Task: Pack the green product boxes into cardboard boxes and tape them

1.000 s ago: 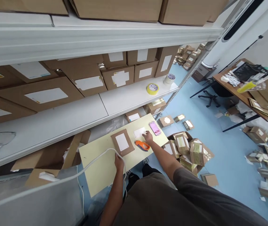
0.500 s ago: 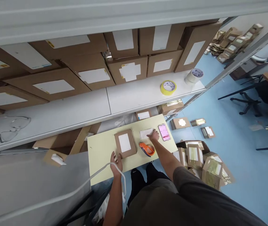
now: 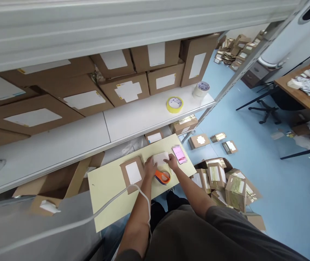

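Observation:
My left hand [image 3: 149, 168] and my right hand [image 3: 172, 162] grip opposite ends of a flat white rectangular item [image 3: 160, 158], slightly tilted over the pale yellow board [image 3: 106, 203]. Whether it is a paper stack or a thin box I cannot tell. Just below it lies an orange tape dispenser [image 3: 159, 175], close to my left fingers. A small brown cardboard box [image 3: 140, 163] with a white label rests left of my left hand, partly behind my forearm. To the right of my right hand lies a phone [image 3: 178, 153] with a pink screen, partly blurred out.
Labelled cartons [image 3: 133, 83] line the shelf [image 3: 138, 112] ahead, with a yellow tape roll [image 3: 174, 104] and a clear tape roll [image 3: 201, 88]. Several parcels [image 3: 235, 190] are heaped on the floor at right. A white cable [image 3: 89, 219] crosses in front of the board.
My left hand has moved right from beside the cardboard box onto the white item. Both hands now hold this item, closer to the dispenser. The view has shifted right.

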Available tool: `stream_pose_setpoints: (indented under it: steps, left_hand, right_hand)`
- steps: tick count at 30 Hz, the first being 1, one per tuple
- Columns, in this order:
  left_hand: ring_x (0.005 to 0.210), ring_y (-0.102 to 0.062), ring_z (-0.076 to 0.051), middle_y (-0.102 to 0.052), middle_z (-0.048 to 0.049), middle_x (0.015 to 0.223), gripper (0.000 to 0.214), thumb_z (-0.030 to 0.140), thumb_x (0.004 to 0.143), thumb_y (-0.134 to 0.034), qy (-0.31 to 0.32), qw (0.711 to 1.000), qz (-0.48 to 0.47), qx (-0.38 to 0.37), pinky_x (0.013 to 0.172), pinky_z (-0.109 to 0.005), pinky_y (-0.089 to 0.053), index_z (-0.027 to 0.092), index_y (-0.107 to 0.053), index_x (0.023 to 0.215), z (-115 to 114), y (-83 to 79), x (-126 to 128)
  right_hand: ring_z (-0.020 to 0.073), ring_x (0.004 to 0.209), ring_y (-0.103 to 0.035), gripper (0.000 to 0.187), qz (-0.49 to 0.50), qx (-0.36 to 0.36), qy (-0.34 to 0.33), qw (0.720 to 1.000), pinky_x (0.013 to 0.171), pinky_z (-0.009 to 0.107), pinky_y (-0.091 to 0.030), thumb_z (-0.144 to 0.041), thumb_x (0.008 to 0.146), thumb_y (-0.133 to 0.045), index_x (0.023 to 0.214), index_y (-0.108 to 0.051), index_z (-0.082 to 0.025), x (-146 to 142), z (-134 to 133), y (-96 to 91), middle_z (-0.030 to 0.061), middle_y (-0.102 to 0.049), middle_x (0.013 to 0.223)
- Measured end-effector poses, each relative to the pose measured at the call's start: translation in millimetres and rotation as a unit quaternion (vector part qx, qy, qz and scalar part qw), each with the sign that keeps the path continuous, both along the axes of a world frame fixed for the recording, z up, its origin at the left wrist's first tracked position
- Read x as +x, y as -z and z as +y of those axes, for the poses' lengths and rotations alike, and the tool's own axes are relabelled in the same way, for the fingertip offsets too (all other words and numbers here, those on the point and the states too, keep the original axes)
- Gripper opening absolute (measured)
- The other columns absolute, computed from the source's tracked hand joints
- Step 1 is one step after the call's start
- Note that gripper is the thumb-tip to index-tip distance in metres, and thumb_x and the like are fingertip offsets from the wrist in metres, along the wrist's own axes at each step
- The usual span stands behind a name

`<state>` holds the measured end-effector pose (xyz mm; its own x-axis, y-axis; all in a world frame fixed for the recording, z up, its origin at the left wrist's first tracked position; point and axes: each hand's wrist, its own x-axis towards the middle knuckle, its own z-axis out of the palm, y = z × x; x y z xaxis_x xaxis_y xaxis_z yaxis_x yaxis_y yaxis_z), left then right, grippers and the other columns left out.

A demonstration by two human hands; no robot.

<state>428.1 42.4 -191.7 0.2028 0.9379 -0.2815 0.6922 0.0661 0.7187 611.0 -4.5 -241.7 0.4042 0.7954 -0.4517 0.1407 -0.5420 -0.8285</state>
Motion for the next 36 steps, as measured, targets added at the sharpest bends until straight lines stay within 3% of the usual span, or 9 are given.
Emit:
stream_pose_setpoints:
  steps: [3,8,14,18,22,25,28,32,36]
  left_hand:
    - [0.142,-0.06,-0.034,-0.07,-0.0131,0.149,0.037,0.023,0.089,-0.075,0.067,0.997,0.03,0.02,0.126,-0.048,-0.045,0.023,-0.081,0.125,6.2,-0.9,16.3]
    - [0.127,-0.065,-0.031,-0.076,-0.0112,0.129,0.024,0.024,0.087,-0.079,0.117,0.991,0.049,0.036,0.115,-0.042,-0.051,0.022,-0.08,0.111,3.2,-23.6,23.9]
    - [0.12,-0.067,-0.03,-0.077,-0.0105,0.12,0.035,0.021,0.088,-0.079,0.103,0.989,0.077,0.076,0.108,-0.04,-0.051,0.022,-0.077,0.123,-12.1,-53.5,18.9]
    - [0.111,-0.07,-0.03,-0.078,-0.0104,0.106,0.022,0.018,0.093,-0.072,0.082,0.986,0.103,0.1,0.103,-0.04,-0.052,0.022,-0.081,0.113,-23.2,-72.0,12.7]
    - [0.113,-0.071,-0.031,-0.082,-0.0114,0.108,0.02,0.018,0.098,-0.066,0.113,0.98,0.11,0.125,0.107,-0.044,-0.051,0.023,-0.085,0.1,-29.1,-92.0,0.1]
    - [0.119,-0.07,-0.03,-0.083,-0.0109,0.119,0.024,0.019,0.1,-0.063,0.131,0.974,0.096,0.155,0.111,-0.044,-0.051,0.024,-0.086,0.096,-31.3,-107.5,-11.8]
    - [0.118,-0.072,-0.03,-0.084,-0.0102,0.12,0.026,0.018,0.1,-0.062,0.137,0.973,0.095,0.157,0.109,-0.043,-0.053,0.025,-0.087,0.1,-31.7,-124.6,-24.3]
    - [0.113,-0.075,-0.028,-0.085,-0.009,0.115,0.03,0.017,0.099,-0.061,0.167,0.974,0.079,0.128,0.103,-0.038,-0.055,0.025,-0.088,0.109,-28.8,-150.1,-44.0]
    - [0.113,-0.076,-0.028,-0.086,-0.0069,0.115,0.03,0.018,0.095,-0.061,0.163,0.979,0.071,0.096,0.102,-0.037,-0.056,0.024,-0.089,0.107,-24.9,-172.4,-68.7]
  right_hand:
    - [0.0225,0.08,-0.062,0.035,0.067,0.042,-0.001,0.997,0.073,0.033,-0.053,-0.043,0.074,-0.078,0.085,-0.049,-0.028,3.0,-10.0,-12.0,-0.0029,-0.061,0.081]
    - [0.0221,0.08,-0.059,0.043,0.094,0.069,-0.025,0.993,0.074,0.034,-0.053,-0.053,0.072,-0.083,0.083,-0.051,-0.028,4.3,-26.6,-36.8,-0.0036,-0.06,0.078]
    - [0.0257,0.085,-0.064,0.039,0.122,0.088,-0.025,0.988,0.077,0.037,-0.055,-0.049,0.072,-0.082,0.084,-0.052,-0.027,2.0,-36.9,-59.8,-0.0005,-0.065,0.082]
    - [0.0264,0.086,-0.067,0.029,0.113,0.097,-0.04,0.988,0.079,0.037,-0.057,-0.037,0.071,-0.079,0.085,-0.055,-0.027,-1.5,-37.8,-68.8,0.0003,-0.068,0.085]
    - [0.0251,0.088,-0.07,0.03,0.085,0.092,-0.082,0.989,0.083,0.038,-0.059,-0.03,0.07,-0.076,0.097,-0.064,-0.026,-7.4,-38.6,-76.7,-0.0009,-0.071,0.089]
    - [0.0252,0.098,-0.073,0.057,0.06,0.102,-0.123,0.985,0.092,0.041,-0.061,-0.022,0.07,-0.074,0.126,-0.069,-0.027,-10.1,-41.8,-86.0,0.0035,-0.077,0.11]
    - [0.0302,0.133,-0.067,0.075,0.035,0.175,-0.163,0.97,0.111,0.048,-0.055,-0.016,0.068,-0.072,0.142,-0.069,-0.028,-8.2,-44.1,-102.3,0.011,-0.07,0.146]
    - [0.0348,0.152,-0.053,0.051,0.009,0.227,-0.258,0.939,0.126,0.053,-0.042,-0.015,0.07,-0.079,0.119,-0.082,-0.027,-1.6,-35.9,-132.1,0.0103,-0.068,0.154]
    - [0.0352,0.127,-0.069,0.014,0.046,0.2,-0.34,0.918,0.111,0.047,-0.053,-0.031,0.078,-0.085,0.091,-0.084,-0.024,2.1,-16.7,-154.7,0.0073,-0.083,0.115]
